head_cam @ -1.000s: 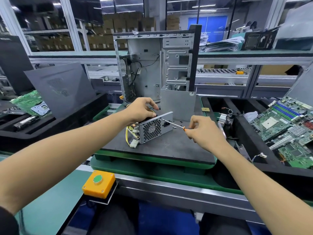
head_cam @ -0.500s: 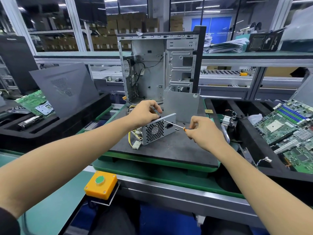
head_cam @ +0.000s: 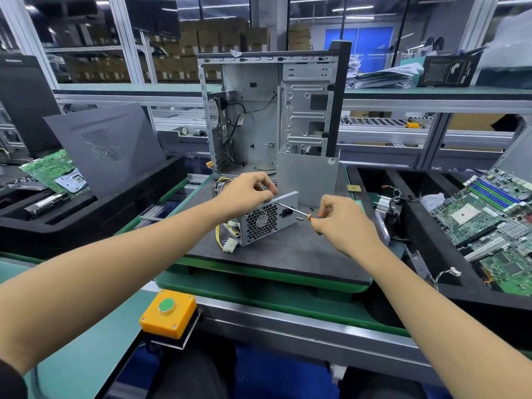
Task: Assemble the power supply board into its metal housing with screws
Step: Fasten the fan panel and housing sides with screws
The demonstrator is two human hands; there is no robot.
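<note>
Silver sheet-metal power supply housing (head_cam: 260,220) with a honeycomb fan grille lies on the dark grey tabletop (head_cam: 288,254), directly under the left hand (head_cam: 247,194), whose curled fingers grip its top edge. Yellow and black wires with a white connector (head_cam: 229,245) trail from the end nearer the left forearm. The right hand (head_cam: 342,221) pinches the orange handle of a thin steel-shafted screwdriver (head_cam: 293,210), its tip touching the housing's face beside the left hand's fingertips. Small dark screws (head_cam: 300,219) lie just below the shaft. Beyond both hands stands an open grey computer case (head_cam: 270,110). Near the left forearm sits a yellow box with a green button (head_cam: 167,313); green circuit boards (head_cam: 486,220) lie to the right of the right hand.
</note>
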